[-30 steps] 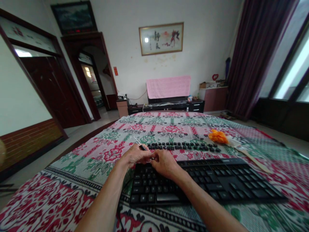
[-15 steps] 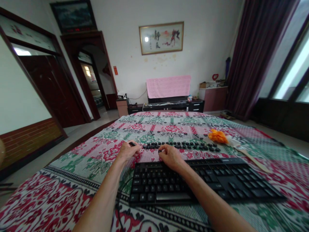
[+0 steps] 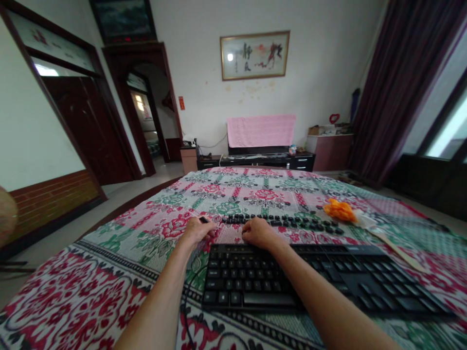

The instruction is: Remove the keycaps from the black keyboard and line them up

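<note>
A black keyboard (image 3: 339,279) lies flat on the patterned cloth in front of me. Beyond it stretch rows of loose black keycaps (image 3: 288,221). My left hand (image 3: 199,231) is closed at the left end of these rows, around a small object with a black end (image 3: 204,220); the rest of it is hidden by the fingers. My right hand (image 3: 258,234) rests with curled fingers on the near side of the keycaps, just past the keyboard's back edge. Its fingertips point down at the cloth, and anything in them is too small to make out.
To the right lie an orange fluffy duster head (image 3: 341,210) and its pale handle (image 3: 397,250). A black cable (image 3: 185,306) runs left of the keyboard. The floral cloth (image 3: 120,272) covers the table. Farther back stands a low black cabinet (image 3: 304,162).
The view has shifted slightly, so the scene sits a little farther right. A dark piece at my right fingertips no longer shows clearly. Both hands stay close to the keycaps.
</note>
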Tool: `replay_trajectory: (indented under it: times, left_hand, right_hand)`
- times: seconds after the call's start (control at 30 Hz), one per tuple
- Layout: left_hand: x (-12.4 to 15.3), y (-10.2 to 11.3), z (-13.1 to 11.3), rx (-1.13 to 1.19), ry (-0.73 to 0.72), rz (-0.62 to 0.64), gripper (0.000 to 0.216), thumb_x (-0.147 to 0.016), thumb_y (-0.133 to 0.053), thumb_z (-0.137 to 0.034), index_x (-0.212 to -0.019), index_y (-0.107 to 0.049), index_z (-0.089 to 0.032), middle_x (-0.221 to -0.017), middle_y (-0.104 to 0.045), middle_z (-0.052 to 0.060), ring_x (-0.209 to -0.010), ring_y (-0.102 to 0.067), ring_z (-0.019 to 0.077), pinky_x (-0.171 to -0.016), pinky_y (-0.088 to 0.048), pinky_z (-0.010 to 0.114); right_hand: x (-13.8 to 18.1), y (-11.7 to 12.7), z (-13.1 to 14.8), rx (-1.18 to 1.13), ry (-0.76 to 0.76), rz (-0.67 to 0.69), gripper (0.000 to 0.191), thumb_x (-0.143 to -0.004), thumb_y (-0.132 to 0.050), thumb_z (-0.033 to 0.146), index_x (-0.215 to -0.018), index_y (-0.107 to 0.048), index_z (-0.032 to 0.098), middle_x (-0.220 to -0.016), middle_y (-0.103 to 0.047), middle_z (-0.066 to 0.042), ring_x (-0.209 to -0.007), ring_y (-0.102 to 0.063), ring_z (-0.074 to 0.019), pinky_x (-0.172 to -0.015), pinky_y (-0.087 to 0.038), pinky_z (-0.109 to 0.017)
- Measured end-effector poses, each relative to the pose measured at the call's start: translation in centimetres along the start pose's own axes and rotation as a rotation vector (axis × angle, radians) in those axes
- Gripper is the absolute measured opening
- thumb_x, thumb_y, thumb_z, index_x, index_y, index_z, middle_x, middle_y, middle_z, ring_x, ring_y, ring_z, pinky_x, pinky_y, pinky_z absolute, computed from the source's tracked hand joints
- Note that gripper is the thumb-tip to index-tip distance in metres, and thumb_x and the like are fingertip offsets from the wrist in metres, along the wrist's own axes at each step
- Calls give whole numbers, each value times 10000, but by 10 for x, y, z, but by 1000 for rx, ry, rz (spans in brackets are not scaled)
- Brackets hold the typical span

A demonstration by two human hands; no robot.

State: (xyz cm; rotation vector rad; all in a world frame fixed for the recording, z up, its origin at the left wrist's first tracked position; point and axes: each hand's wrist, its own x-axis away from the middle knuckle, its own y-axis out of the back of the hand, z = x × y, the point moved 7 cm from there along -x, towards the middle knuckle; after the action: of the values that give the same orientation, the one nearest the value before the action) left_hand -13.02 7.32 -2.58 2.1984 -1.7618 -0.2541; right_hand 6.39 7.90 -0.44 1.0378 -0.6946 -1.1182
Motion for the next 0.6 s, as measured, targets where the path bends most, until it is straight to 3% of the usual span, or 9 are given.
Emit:
replay_trajectory:
  times: [0.33,0.6]
  left_hand:
    - [0,2,-1,-40,6,11,165,-572,-617,-267,-630,-567,-122,-488,-602,22,-405,-541,101,-415,-422,186]
    - [-5,1,5,-41,15,17,180,-567,-623,-264,-675,-570,-129,-491,-602,20,-406,-539,104,-405,-420,187]
  right_hand:
    - [7,8,1,37,-32,-9,252,-614,-509,166,-756,-716,188,-742,-683,-58,-714,-606,-162,-627,-417,-203]
    - [10,11,5,58,-10,23,213,-647,-496,146,-683,-706,162,-668,-667,-73,-661,-599,-160,-620,-414,-217]
